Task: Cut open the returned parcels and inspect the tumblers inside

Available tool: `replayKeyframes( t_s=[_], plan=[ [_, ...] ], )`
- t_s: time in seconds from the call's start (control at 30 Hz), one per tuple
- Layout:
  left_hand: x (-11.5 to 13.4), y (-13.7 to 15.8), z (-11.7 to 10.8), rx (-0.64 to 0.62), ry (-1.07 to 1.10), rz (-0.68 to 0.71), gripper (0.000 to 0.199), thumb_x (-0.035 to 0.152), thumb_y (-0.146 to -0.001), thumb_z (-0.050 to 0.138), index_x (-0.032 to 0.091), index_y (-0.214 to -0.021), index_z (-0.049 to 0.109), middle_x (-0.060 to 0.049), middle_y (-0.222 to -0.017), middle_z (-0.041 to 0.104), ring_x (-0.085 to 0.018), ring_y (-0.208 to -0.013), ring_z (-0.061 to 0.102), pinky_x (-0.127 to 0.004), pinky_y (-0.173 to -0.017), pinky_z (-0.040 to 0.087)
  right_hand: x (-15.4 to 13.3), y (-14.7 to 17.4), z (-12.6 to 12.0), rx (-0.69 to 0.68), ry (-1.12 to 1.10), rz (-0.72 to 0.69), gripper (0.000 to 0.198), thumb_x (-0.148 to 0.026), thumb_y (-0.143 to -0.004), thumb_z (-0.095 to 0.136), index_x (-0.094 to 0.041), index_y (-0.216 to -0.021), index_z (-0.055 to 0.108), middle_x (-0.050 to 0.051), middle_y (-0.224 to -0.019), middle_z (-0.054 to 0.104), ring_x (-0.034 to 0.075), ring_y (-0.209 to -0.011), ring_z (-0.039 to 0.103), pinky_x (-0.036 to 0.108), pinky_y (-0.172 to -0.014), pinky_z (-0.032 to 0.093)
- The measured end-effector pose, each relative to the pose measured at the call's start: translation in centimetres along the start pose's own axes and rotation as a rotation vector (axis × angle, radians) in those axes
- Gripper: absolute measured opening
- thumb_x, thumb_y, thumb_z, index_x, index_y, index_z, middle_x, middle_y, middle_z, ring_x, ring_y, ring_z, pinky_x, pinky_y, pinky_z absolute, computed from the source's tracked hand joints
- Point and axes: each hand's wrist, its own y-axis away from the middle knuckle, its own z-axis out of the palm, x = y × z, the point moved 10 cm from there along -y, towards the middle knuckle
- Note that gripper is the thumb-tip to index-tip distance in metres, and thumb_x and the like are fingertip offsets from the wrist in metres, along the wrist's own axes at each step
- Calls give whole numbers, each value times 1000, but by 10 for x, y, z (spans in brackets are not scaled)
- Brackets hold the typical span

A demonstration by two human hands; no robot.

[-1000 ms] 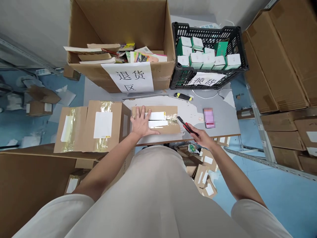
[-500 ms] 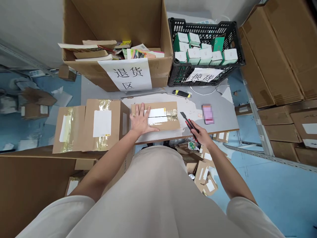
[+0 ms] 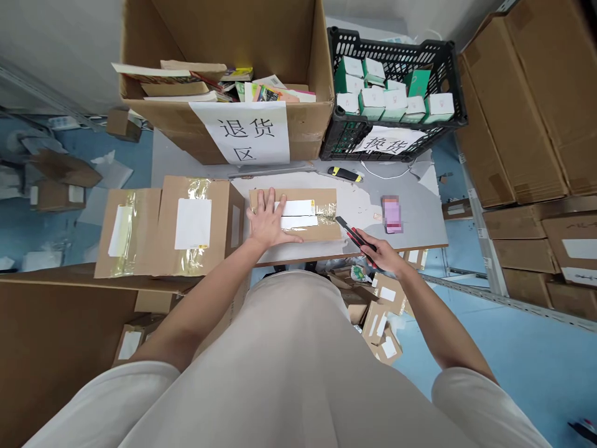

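Observation:
A flat cardboard box (image 3: pixel 326 231) with a white label and shiny tape along its middle lies on the table. My left hand (image 3: pixel 269 223) rests on the box's left part, palm down with fingers spread. In my right hand (image 3: pixel 380 252) is a black and red utility knife (image 3: pixel 357 236), its fingers wrapped round the handle. The knife's tip is at the right end of the box, near the taped seam; whether it touches the tape I cannot tell.
Two taped cartons (image 3: pixel 193 224) stand left of my hand. Behind are a large carton (image 3: pixel 308 134) of books and a black crate (image 3: pixel 340 140) of green-white boxes. A yellow-black cutter (image 3: pixel 344 174) and a pink item (image 3: pixel 392 214) lie on the table (image 3: pixel 420 230).
My right hand has brought the utility knife slightly left, so its tip is now at the box's right end. My left hand stays on the box. The view has shifted slightly.

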Motion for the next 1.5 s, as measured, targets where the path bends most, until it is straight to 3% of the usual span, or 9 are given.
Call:
replayKeyframes(
  t_s=[0.23,0.5,0.6,0.73,0.9,1.07,1.23,1.4,1.5],
  plan=[
    [-1,-1,2,-35,-17,-12,132,92,-56,49,19,-155,0,-18,-161,-11,-49,-143,-16,-69,-104,20,13,24,6,-102,-91,54,66,-48,-86,57,-25,-146,43,-2,-68,62,7,-42,46,20,-40,42],
    [-5,2,-9,79,80,-9,115,86,-64,51,23,-154,17,-15,-162,5,-47,-145,1,-65,-105,25,34,36,-27,322,-378,42,76,-49,-79,67,-27,-146,38,3,-87,70,12,-51,61,25,-41,51],
    [-29,-2,-23,236,197,-96,83,71,-83,42,23,-150,30,-15,-160,19,-40,-146,15,-60,-106,30,31,19,17,416,-609,52,58,-54,-78,67,-24,-126,52,7,-107,68,17,-72,70,29,-56,59],
    [-71,-17,-30,379,472,-192,52,42,-95,31,16,-137,50,-14,-143,49,-28,-136,40,-46,-111,34,21,-16,74,444,-846,54,52,-57,-77,67,-31,-118,48,5,-121,62,22,-98,70,34,-66,62],
    [-99,-3,-15,402,614,-313,36,33,-90,37,16,-106,64,-13,-106,67,-27,-107,60,-42,-96,47,-3,-70,42,496,-905,-75,51,-57,-75,68,-33,-112,43,3,-126,59,21,-107,66,36,-73,61],
    [-85,53,27,370,853,-454,25,45,-78,57,21,-83,59,-5,-80,68,-21,-74,64,-35,-71,53,-48,-122,17,394,-847,-218,42,-52,-79,63,-31,-108,42,3,-119,63,17,-104,67,37,-78,58],
    [-48,78,62,359,1146,-495,30,50,-69,66,22,-75,54,1,-67,64,-16,-67,64,-32,-73,53,-57,-129,23,389,-761,-256,40,-51,-79,63,-28,-105,43,5,-113,66,16,-93,69,36,-79,58],
    [-46,79,62,367,1089,-509,31,47,-68,69,22,-82,57,-1,-74,65,-18,-72,64,-34,-74,53,-41,-111,26,413,-752,-194,50,-55,-74,67,-28,-109,44,6,-121,64,16,-89,69,36,-78,58],
    [-55,51,41,374,985,-443,36,44,-71,68,21,-97,59,-7,-95,67,-21,-85,66,-37,-79,54,-27,-81,31,441,-709,-128,52,-57,-74,67,-24,-110,49,9,-123,63,17,-86,69,35,-76,58]
  ],
)
